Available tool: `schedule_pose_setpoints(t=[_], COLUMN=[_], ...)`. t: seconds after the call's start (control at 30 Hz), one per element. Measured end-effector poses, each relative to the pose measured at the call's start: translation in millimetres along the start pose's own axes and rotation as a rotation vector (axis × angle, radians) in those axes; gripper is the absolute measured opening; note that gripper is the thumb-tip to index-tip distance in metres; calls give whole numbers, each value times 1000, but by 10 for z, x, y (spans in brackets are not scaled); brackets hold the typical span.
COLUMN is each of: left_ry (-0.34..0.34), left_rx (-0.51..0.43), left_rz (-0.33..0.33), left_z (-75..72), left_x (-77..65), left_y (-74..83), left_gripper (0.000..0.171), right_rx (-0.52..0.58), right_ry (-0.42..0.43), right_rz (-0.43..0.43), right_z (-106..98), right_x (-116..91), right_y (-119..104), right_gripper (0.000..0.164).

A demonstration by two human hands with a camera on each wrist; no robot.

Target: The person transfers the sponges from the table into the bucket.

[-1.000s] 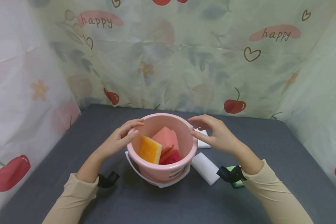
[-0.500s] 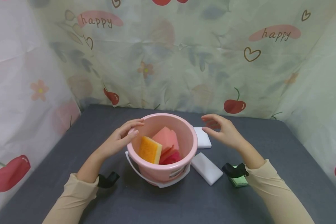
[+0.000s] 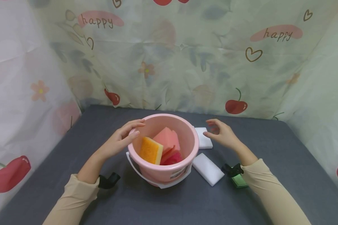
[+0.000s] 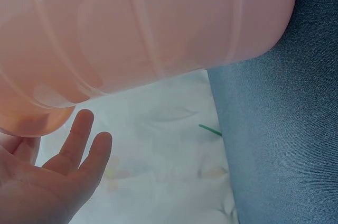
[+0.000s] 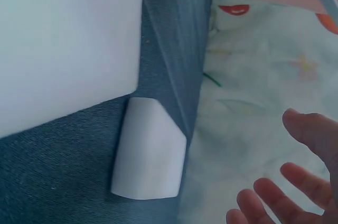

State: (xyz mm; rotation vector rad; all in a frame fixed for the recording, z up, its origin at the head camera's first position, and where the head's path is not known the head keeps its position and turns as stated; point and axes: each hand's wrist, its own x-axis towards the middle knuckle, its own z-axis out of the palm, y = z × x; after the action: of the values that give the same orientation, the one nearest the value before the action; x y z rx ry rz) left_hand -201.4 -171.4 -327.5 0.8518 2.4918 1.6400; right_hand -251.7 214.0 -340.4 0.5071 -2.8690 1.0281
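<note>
Loosely bent, with nothing between its fingers, my right hand (image 3: 224,136) hangs right of centre in the head view. Its thumb tip is near the upper white block (image 3: 205,143); the right wrist view shows it apart from that block. My left hand (image 3: 121,140) rests on the left rim of the pink bucket (image 3: 156,173), fingers spread and relaxed rather than clenched.

The bucket stands upright at the middle of the frame, holding a yellow-orange sponge (image 3: 149,151) and some pink pieces (image 3: 164,140). Below the upper block, the lower white block (image 3: 208,170) lies slanted on the dark cloth (image 3: 186,206), with green pieces (image 3: 240,182) at lower right, partly hidden by my wrist strap (image 3: 232,170).

I judge both blocks to be light foam that would dent if squeezed hard; I'd pinch one gently across its narrow sides. The bucket looks like thin plastic, light, smooth, a bit springy; I'd steady it by the rim or lift it by its white handle (image 3: 169,186).
</note>
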Motion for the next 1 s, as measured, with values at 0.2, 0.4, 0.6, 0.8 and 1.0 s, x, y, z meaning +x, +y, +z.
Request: schedule_pose_setpoints(t=[0.2,0.4,0.6,0.8,1.0], left_ry=[11,6,3,-2,-1], left_rx=[12,4,-4,-7,-6], left_rz=[2,-10,-30,-30,-27], left_z=[8,11,5,7,3], left_x=[-2,0,2,3,1], left_y=[3,-4,4,5,5], left_gripper=[39,40,39,39,39], right_rx=[-17,-33,-78,-103,-109], right_ry=[-30,-77,-120,-167,-185], right_rz=[58,117,130,159,179], right_z=[90,178,256,307,331], right_x=[42,89,114,113,123], right_y=[96,181,223,222,202], right_gripper=[61,69,80,88,89])
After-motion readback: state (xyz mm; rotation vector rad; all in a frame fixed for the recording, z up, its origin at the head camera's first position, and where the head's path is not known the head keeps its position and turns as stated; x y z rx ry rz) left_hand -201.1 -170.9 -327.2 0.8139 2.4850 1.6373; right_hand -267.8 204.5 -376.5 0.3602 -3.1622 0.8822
